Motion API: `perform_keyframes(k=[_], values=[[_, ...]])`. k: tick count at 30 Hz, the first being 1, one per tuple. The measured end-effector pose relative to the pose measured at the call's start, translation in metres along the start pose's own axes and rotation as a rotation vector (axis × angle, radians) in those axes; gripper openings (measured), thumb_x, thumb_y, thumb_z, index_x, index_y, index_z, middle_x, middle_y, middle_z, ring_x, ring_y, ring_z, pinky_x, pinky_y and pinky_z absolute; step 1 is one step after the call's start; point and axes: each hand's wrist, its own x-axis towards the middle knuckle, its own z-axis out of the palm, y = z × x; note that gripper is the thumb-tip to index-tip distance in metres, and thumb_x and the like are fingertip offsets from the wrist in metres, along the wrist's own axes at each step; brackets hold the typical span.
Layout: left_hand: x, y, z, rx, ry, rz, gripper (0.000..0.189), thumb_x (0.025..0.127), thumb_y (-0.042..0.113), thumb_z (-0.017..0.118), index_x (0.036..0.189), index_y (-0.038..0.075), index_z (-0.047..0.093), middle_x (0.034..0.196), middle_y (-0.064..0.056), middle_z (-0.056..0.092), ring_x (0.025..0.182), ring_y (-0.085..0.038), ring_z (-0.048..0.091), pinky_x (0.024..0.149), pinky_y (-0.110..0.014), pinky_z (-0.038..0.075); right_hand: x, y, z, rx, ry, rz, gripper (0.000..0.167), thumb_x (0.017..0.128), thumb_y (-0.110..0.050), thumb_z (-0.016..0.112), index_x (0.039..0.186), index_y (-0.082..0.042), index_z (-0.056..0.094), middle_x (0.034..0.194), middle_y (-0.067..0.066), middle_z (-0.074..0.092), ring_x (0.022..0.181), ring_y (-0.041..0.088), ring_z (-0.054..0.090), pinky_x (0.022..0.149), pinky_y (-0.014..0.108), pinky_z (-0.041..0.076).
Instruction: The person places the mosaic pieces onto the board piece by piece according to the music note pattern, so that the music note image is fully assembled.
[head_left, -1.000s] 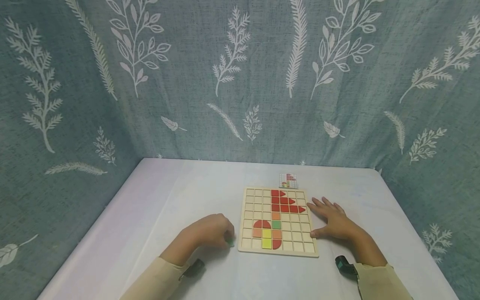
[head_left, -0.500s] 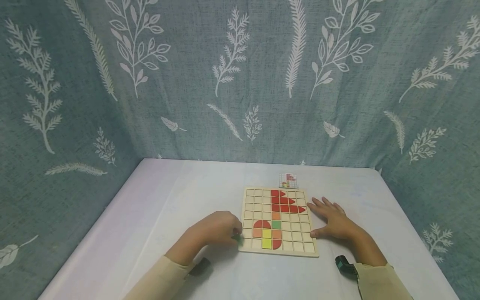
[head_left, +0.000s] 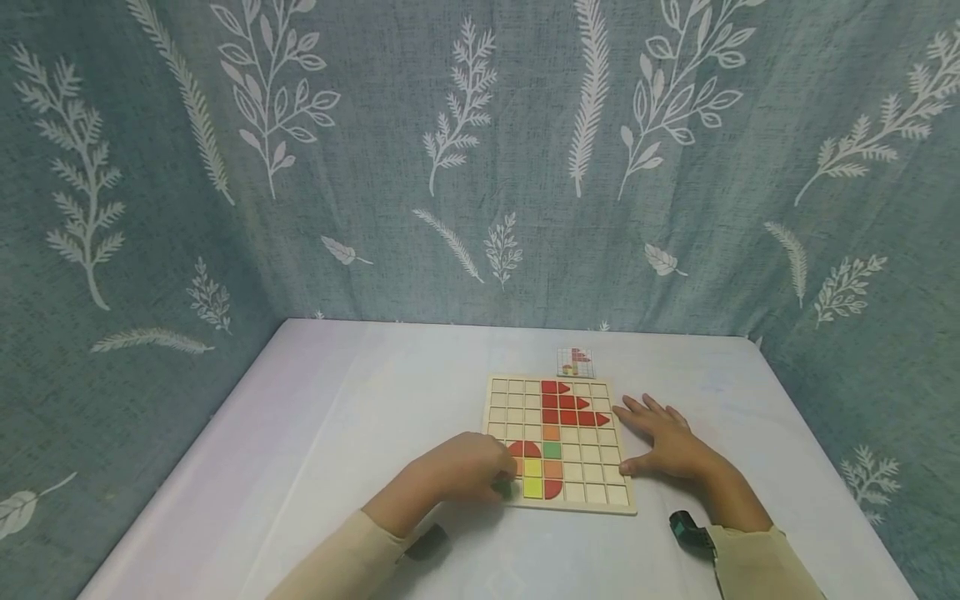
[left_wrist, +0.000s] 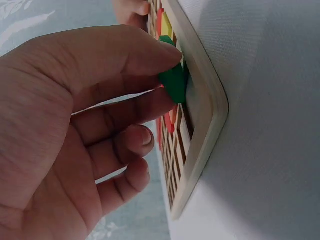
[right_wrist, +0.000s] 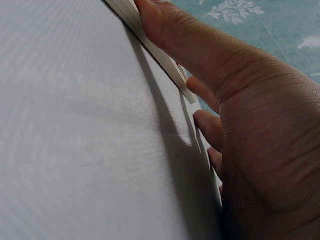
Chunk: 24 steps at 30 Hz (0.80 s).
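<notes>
My left hand (head_left: 467, 468) is over the lower left of a wooden grid board (head_left: 594, 454), pinching a small green puzzle tile (left_wrist: 172, 82) between thumb and index finger. In the left wrist view the tile is tilted, close to the cells near a corner; its full outline is partly hidden by the thumb. Red, orange, yellow and green tiles sit in the grid, among them a green square (head_left: 552, 451) and a red half circle split over two cells (head_left: 523, 449). At the board's right edge rests my right hand (head_left: 663, 437), fingers spread, thumb touching the rim.
A small pattern card (head_left: 575, 362) lies just beyond the board's far edge, printed with a similar coloured design. White cloth covers the table (head_left: 390, 383). A patterned blue-green curtain (head_left: 405, 250) rises behind and at both sides.
My left hand has moved right with the green tile, from the table beside the board to above its lower-left cells. The right hand has stayed in place.
</notes>
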Motion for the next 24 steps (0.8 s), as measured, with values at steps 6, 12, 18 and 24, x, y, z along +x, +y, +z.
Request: perform_keyframes(k=[6,12,18,24], values=[[0.0017,0.0034,-0.0019,-0.009,0.006,0.013,0.017,0.075,0.018,0.082,0.088,0.023,0.074,0.07,0.017,0.054,0.064,-0.004,0.044,0.062,-0.021,0.042,-0.0005,-0.0015,-0.001,-0.006,0.001,-0.007,0.11,0.062,-0.072,0.074,0.148,-0.012,0.042,0.156,0.017,0.027,0.143,0.044,0.009,0.11,0.062,0.001],[0.0023,0.0036,-0.0011,-0.042,0.044,0.062,0.024,0.075,0.01,0.081,0.095,0.022,0.076,0.079,0.019,0.062,0.068,-0.001,0.048,0.072,-0.018,0.047,-0.0006,-0.0021,-0.0007,-0.013,0.0,-0.006,0.11,0.061,-0.072,0.073,0.148,-0.012,0.042,0.156,0.017,0.027,0.143,0.044,0.009,0.11,0.062,0.001],[0.0043,0.0028,0.0001,0.018,0.082,0.096,0.022,0.073,0.003,0.076,0.073,0.02,0.064,0.064,0.013,0.045,0.061,-0.004,0.035,0.055,-0.02,0.031,0.0007,-0.003,-0.0008,-0.02,-0.006,0.008,0.111,0.061,-0.073,0.074,0.148,-0.011,0.042,0.156,0.017,0.027,0.143,0.044,0.008,0.11,0.062,0.0],[0.0062,0.0027,0.0017,0.021,0.094,0.085,0.025,0.073,0.001,0.076,0.07,0.02,0.06,0.064,0.013,0.041,0.061,-0.004,0.034,0.054,-0.019,0.029,0.0004,-0.0034,-0.0017,-0.016,-0.003,0.008,0.111,0.061,-0.072,0.074,0.148,-0.011,0.042,0.156,0.018,0.027,0.143,0.044,0.009,0.11,0.061,0.0]])
